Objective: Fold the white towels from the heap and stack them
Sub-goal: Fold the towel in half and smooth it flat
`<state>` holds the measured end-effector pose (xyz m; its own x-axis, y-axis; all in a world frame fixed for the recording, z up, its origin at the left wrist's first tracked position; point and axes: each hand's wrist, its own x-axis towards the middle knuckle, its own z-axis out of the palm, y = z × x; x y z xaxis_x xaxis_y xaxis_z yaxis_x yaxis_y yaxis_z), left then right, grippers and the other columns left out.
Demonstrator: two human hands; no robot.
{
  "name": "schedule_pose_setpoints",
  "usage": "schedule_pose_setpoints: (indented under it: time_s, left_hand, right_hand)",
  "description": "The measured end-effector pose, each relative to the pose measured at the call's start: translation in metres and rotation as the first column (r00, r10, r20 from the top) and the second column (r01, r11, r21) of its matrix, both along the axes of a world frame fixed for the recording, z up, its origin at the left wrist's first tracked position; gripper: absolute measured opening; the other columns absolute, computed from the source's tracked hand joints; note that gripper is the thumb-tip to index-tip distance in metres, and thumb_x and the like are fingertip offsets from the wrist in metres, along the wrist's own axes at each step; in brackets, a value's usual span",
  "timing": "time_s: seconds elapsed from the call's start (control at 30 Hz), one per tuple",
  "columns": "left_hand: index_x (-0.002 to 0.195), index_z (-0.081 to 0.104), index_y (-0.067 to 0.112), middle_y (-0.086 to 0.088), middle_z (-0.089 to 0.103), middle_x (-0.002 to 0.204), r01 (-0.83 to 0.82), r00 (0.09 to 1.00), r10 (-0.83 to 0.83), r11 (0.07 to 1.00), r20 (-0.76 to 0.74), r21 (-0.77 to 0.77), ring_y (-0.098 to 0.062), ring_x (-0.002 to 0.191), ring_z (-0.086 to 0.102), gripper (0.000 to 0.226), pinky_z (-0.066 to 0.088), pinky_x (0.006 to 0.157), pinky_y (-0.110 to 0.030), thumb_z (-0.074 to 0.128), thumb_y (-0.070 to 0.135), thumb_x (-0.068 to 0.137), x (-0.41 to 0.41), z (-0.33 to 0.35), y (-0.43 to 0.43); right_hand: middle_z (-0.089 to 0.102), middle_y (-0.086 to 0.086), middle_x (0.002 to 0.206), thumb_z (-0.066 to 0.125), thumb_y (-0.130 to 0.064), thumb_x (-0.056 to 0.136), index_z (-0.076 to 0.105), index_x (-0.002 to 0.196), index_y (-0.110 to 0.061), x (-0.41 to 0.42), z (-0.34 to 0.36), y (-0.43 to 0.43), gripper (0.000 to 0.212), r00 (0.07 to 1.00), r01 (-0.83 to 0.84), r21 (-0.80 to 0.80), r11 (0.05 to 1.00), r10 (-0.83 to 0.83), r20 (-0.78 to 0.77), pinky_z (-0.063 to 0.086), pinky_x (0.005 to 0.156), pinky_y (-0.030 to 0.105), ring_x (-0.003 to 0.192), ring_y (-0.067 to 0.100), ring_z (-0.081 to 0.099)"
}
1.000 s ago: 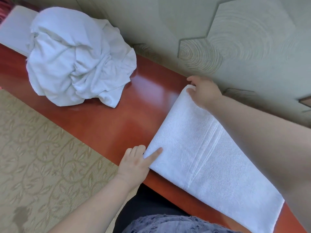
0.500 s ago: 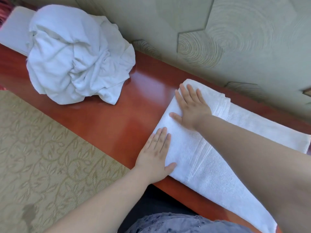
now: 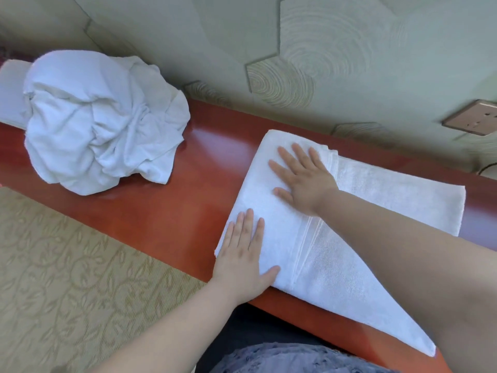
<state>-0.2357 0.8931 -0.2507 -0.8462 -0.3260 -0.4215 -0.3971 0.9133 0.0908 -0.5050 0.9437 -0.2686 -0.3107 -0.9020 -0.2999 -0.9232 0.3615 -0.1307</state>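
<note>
My left hand (image 3: pixel 243 254) and right hand (image 3: pixel 302 177) lie flat, gripping nothing, on the folded towel (image 3: pixel 271 211), whose long axis runs toward lower right of frame.

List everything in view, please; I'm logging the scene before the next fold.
towel: one, white, partly folded, flat on the shelf at right
heap: one, white, crumpled, on the shelf at left
stack: one, white, behind the heap, mostly hidden
shelf: one, red-brown, along the wall
socket: one, bronze, on the wall at right
carpet: beige, patterned, below the shelf
hands: left and right, flat on the towel
</note>
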Motion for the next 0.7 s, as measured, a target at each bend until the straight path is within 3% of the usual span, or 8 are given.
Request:
schedule_pose_setpoints:
  time_s: [0.1, 0.27, 0.33, 0.4, 0.5, 0.6, 0.7]
  left_hand:
    - [0.166, -0.005, 0.017, -0.013, -0.029, 0.169, 0.138, 0.99, -0.138, 0.99, 0.034, -0.008, -0.032, 0.156, -0.027, 0.1, -0.006, 0.126, -0.06, 0.032, 0.073, 0.093, -0.014, -0.006, 0.007]
    - [0.167, 0.002, 0.026, -0.019, -0.019, 0.171, 0.207, 0.978, -0.205, 0.977, 0.048, -0.057, -0.042, 0.157, -0.018, 0.099, 0.003, 0.121, -0.073, 0.035, 0.078, 0.09, -0.011, -0.01, 0.005]
    - [0.167, -0.003, 0.03, -0.019, -0.023, 0.17, 0.217, 0.976, -0.216, 0.976, 0.025, -0.036, -0.042, 0.156, -0.022, 0.1, 0.001, 0.122, -0.07, 0.037, 0.079, 0.089, -0.012, -0.006, 0.003]
    - [0.166, -0.007, 0.03, -0.017, -0.028, 0.169, 0.105, 0.994, -0.105, 0.994, -0.003, 0.018, -0.037, 0.156, -0.027, 0.104, -0.006, 0.126, -0.059, 0.04, 0.079, 0.088, -0.011, -0.003, 0.001]
    - [0.166, -0.004, 0.014, -0.013, -0.02, 0.172, -0.067, 0.998, 0.067, 0.998, -0.008, 0.016, -0.03, 0.159, -0.017, 0.107, 0.0, 0.127, -0.047, 0.042, 0.075, 0.09, 0.007, -0.006, 0.001]
    - [0.165, 0.014, 0.004, -0.018, -0.002, 0.173, 0.007, 1.0, -0.007, 1.0, 0.004, -0.008, -0.034, 0.161, 0.003, 0.1, 0.015, 0.124, -0.049, 0.042, 0.07, 0.095, 0.038, -0.01, 0.006]
    - [0.164, 0.018, 0.003, -0.019, 0.004, 0.173, 0.128, 0.99, -0.127, 0.992, -0.065, 0.014, -0.034, 0.16, 0.009, 0.09, 0.018, 0.122, -0.049, 0.037, 0.064, 0.101, 0.049, -0.007, -0.004]
  right_hand:
    - [-0.016, -0.001, 0.172, 0.005, -0.073, 0.096, -0.001, 0.165, -0.036, -0.014, -0.003, 0.021, 0.078, 0.994, 0.104, 0.003, 0.995, -0.104, 0.013, -0.011, 0.127, 0.049, 0.157, 0.026, -0.02]
    - [-0.022, 0.0, 0.171, 0.011, -0.072, 0.1, -0.007, 0.165, -0.025, -0.006, -0.012, 0.076, 0.082, 0.98, 0.195, -0.031, 0.98, -0.194, 0.039, -0.003, 0.129, 0.047, 0.156, 0.025, -0.023]
    - [-0.025, 0.0, 0.17, 0.012, -0.073, 0.1, -0.01, 0.164, -0.024, -0.005, -0.012, 0.086, 0.083, 0.97, 0.239, -0.006, 0.971, -0.238, 0.056, -0.004, 0.129, 0.047, 0.156, 0.024, -0.025]
    - [-0.027, 0.002, 0.169, 0.011, -0.073, 0.099, -0.009, 0.164, -0.023, -0.001, -0.009, 0.085, 0.085, 0.954, 0.288, -0.003, 0.958, -0.287, 0.087, -0.009, 0.128, 0.046, 0.155, 0.025, -0.026]
    - [-0.018, 0.006, 0.171, 0.012, -0.072, 0.099, -0.002, 0.165, -0.02, 0.017, 0.0, 0.073, 0.085, 0.955, 0.293, -0.091, 0.952, -0.287, 0.071, -0.007, 0.128, 0.049, 0.157, 0.028, -0.022]
    - [-0.014, 0.008, 0.172, 0.014, -0.071, 0.1, 0.002, 0.165, -0.022, 0.042, -0.002, 0.064, 0.082, 0.976, 0.215, -0.111, 0.97, -0.209, 0.069, 0.001, 0.128, 0.054, 0.157, 0.03, -0.018]
    - [-0.008, 0.008, 0.173, 0.023, -0.07, 0.101, 0.013, 0.166, -0.022, 0.053, -0.011, 0.064, 0.081, 0.978, 0.199, -0.102, 0.975, -0.191, 0.087, 0.011, 0.126, 0.058, 0.159, 0.032, -0.011]
